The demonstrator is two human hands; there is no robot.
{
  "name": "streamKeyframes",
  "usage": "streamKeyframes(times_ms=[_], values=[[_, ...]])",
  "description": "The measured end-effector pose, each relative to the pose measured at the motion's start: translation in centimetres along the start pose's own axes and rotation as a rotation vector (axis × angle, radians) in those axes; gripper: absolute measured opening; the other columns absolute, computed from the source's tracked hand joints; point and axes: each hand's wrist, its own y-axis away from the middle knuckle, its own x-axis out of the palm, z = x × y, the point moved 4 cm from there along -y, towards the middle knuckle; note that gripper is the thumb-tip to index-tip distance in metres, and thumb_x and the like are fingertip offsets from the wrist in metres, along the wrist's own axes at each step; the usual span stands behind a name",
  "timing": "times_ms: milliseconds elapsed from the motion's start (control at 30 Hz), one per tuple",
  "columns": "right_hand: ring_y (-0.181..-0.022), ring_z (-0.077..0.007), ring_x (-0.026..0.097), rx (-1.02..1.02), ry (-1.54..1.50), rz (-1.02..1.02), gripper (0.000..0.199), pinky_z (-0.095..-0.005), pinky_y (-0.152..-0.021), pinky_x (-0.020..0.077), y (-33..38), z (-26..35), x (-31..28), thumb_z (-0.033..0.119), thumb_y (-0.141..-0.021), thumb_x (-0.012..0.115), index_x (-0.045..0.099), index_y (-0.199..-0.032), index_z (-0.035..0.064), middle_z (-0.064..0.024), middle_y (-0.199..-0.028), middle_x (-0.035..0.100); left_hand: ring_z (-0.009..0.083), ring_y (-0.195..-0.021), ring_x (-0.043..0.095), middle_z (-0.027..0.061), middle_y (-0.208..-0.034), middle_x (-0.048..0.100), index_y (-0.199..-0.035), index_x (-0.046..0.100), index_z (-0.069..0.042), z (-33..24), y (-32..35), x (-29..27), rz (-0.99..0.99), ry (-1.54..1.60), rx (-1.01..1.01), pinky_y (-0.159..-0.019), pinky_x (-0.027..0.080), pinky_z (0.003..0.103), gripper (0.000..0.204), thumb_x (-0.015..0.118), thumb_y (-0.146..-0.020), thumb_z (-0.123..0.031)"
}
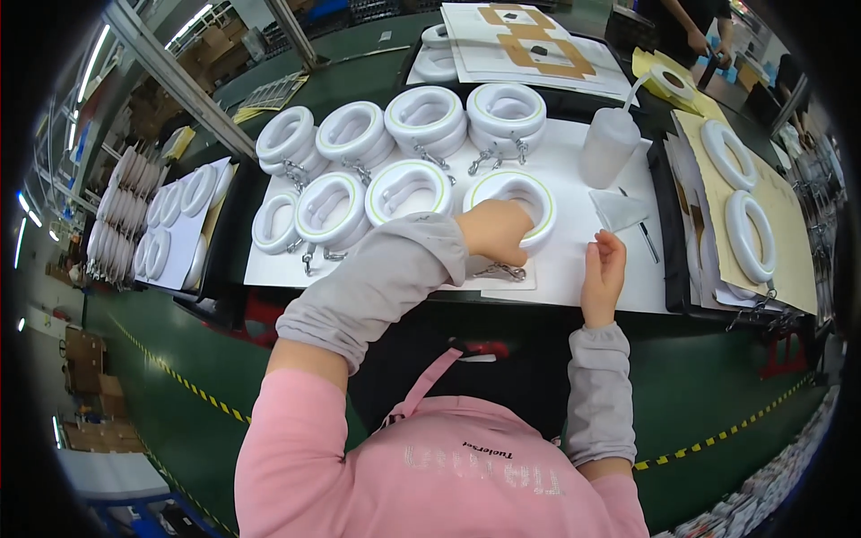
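Observation:
My left hand [498, 231] reaches over a white oval ring [508, 178] with a thin green line round its top. Its fingers are curled over the ring's near left side, which they partly hide. Below that hand a metal clasp [502, 271] lies on the white sheet. My right hand [603, 276] is raised at the table's front edge, fingers extended and holding nothing. To the left of the ring stand more white rings [408, 170], several of them stacked, with metal clasps and chains hanging at their near sides.
A translucent squeeze bottle [610, 148] stands back right, with a small clear bag [617, 212] and a black pen [649, 243] nearby. Crates with cardboard and white rings flank the white work surface [574, 282]. At the far right another person's hands [708, 45] show.

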Motion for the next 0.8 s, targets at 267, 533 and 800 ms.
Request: streamKeyframes(times_ms=[267, 533, 800], values=[[-0.097, -0.0191, 0.052, -0.020, 0.070, 0.013, 0.030, -0.0314, -0.089, 0.0415, -0.1, 0.0, 0.9, 0.005, -0.087, 0.055, 0.049, -0.116, -0.0002, -0.0107, -0.110, 0.054, 0.0395, -0.075, 0.060, 0.0220, -0.076, 0.061, -0.078, 0.062, 0.001, 4.1, 1.4, 0.5, -0.009, -0.003, 0.056, -0.070, 0.047, 0.047, 0.034, 0.066, -0.062, -0.029], [-0.105, -0.0171, 0.050, 0.001, -0.033, -0.009, 0.029, -0.0282, -0.094, 0.0398, 0.0, -2.1, -0.9, 0.004, -0.091, 0.051, 0.047, -0.120, -0.0012, -0.0095, -0.113, 0.051, 0.0333, -0.100, 0.055, 0.0153, -0.108, 0.057, -0.113, 0.056, -0.005, 3.0, 10.3, -6.7, -0.645, 0.022, 0.179, -0.086, 0.043, 0.042, 0.050, 0.072, -0.073, -0.030], [-0.101, -0.0141, 0.051, 0.023, 0.048, -0.017, 0.029, -0.0260, -0.091, 0.0396, 0.2, -2.3, -0.7, 0.006, -0.092, 0.052, 0.047, -0.120, -0.0003, -0.0068, -0.110, 0.052, 0.0386, -0.112, 0.049, 0.0238, -0.118, 0.051, -0.120, 0.048, 0.005, 24.7, 36.1, -12.6, -1.064, -0.331, -0.965, -0.097, 0.040, 0.042, 0.058, 0.068, -0.073, -0.021]])
